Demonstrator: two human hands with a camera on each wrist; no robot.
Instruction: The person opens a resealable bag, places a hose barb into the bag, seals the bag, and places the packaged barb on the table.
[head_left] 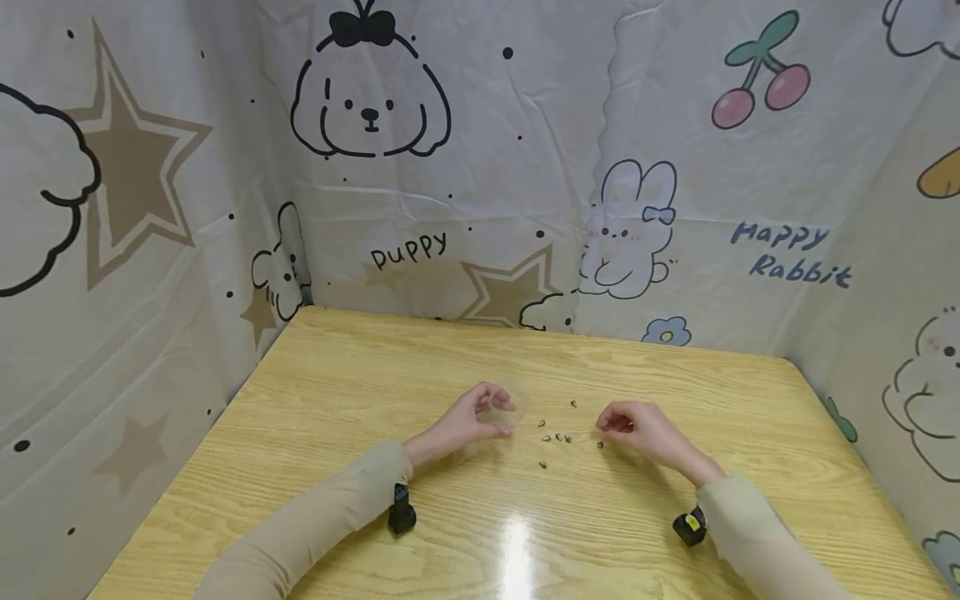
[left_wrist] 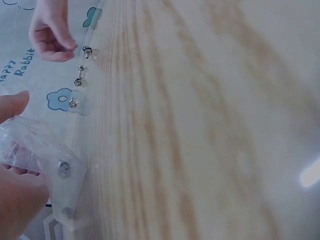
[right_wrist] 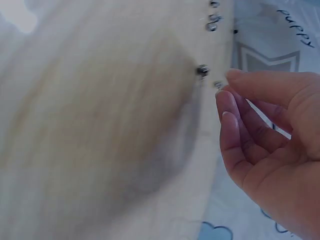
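A person's left hand [head_left: 476,417] is curling round a clear plastic container, apparently a bag [left_wrist: 37,137], with thumb and fingers on either side of it. The right hand [head_left: 639,429] is hovering opposite with thumb and fingertips almost meeting; whether a small piece is sitting between them cannot be told. Just beside those fingertips, one screw-like metal piece [head_left: 600,445] is lying on the wooden table [head_left: 337,358], while six more metal pieces [head_left: 558,437] are lying scattered between the hands. The step in hand appears to be picking up the pieces singly, with the bag standing by. The next move is probably calling for a fine pinch on the nearest one or, if the fingers are holding one, a carry leftward to the bag. Beyond, a cartoon-printed sheet [head_left: 487,167] is hanging behind the table.
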